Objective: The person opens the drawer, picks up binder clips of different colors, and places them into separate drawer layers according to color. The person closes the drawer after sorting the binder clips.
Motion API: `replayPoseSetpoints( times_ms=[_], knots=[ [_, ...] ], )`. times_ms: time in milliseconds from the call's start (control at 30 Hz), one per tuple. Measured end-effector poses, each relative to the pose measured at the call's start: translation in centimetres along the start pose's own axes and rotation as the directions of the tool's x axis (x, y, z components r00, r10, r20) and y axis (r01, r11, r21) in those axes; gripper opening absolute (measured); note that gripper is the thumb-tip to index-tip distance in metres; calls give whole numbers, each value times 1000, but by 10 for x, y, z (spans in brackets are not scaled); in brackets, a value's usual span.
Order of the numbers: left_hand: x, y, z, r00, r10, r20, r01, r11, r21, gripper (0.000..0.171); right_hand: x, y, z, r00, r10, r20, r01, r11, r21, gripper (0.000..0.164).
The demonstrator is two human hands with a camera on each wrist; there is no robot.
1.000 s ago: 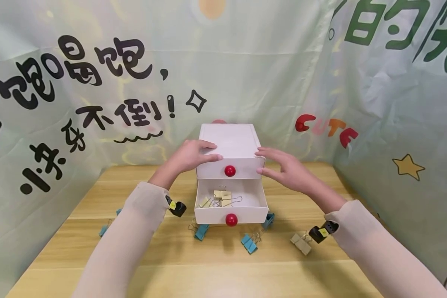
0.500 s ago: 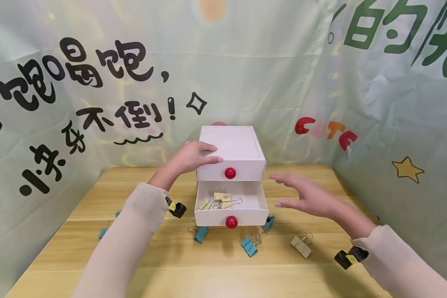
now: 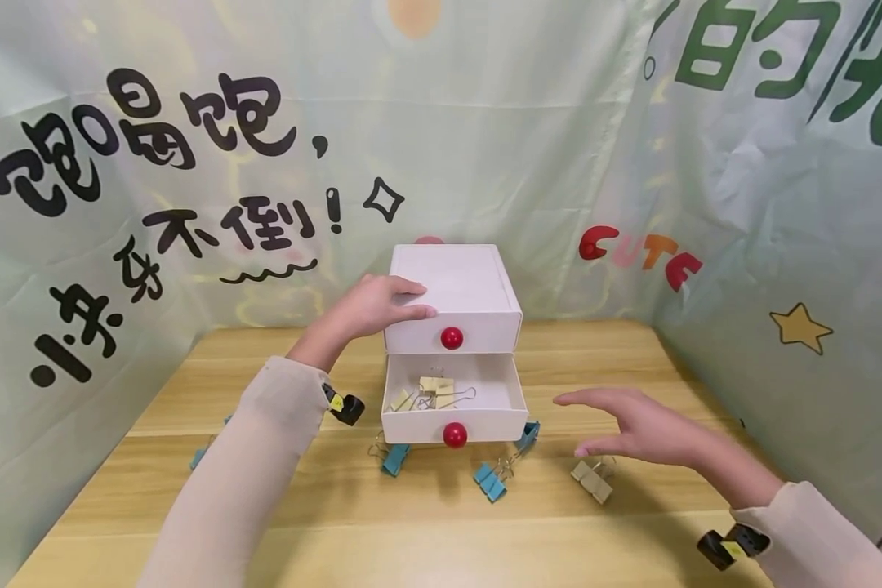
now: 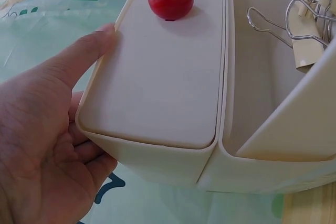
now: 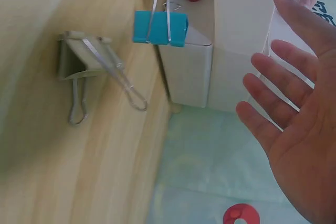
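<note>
Gripping the top left corner of the white drawer box (image 3: 452, 278) with the left hand (image 3: 378, 304), probably just steadying it. Having the box parked toward the back edge of the surface (image 3: 441, 555), with the lower drawer (image 3: 412, 426) pulled out and the upper drawer (image 3: 419, 333) closed. Spotting a few pale yellow binder clips (image 3: 436, 384) inside the lower one, so probably working partway through loading clips. Holding the right hand (image 3: 643, 425) empty, fingers loosely spread, over toward the right edge of the surface, just beside the tan binder clip (image 3: 592, 482) but not touching it. Guessing at a pickup there next: likely calling for dropping the hand lower, pinching the clip between thumb and fingers, then carrying it left into the drawer. Also seeing blue binder clips (image 3: 490, 482) scattered around the front of the box, maybe not belonging with the yellow bunch tbh.
</note>
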State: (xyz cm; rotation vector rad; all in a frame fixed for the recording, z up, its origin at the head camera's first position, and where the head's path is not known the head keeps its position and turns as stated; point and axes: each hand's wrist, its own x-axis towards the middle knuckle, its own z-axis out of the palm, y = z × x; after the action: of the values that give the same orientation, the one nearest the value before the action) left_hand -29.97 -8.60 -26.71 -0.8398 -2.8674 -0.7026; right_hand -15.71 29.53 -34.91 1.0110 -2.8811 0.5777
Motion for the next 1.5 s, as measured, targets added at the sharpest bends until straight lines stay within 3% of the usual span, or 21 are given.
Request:
replayPoseSetpoints(
  times_ms=[200,500,833,1100,1333,1500],
  knots=[
    [0,2,-3,1000,-5,11,6,1000,-6,64,-16,5,8,994,65,86,-67,997,24,71],
    [0,3,-3,1000,-24,12,24,1000,-18,64,-34,16,25,985,49,168,-66,993,96,71],
    [1,3,-2,1000,-26,0,26,999,-25,65,-43,29,45,982,-32,185,9,992,126,63],
    [1,2,-1,1000,-26,7,26,999,-26,66,-37,31,54,984,-87,154,79,995,58,58],
    [0,3,-1,999,-32,8,32,999,-24,65,-34,28,56,990,-42,134,42,999,6,45],
    [0,3,-1,999,-35,8,35,999,-26,64,-34,27,56,995,-44,88,49,997,-59,45]
  ],
)
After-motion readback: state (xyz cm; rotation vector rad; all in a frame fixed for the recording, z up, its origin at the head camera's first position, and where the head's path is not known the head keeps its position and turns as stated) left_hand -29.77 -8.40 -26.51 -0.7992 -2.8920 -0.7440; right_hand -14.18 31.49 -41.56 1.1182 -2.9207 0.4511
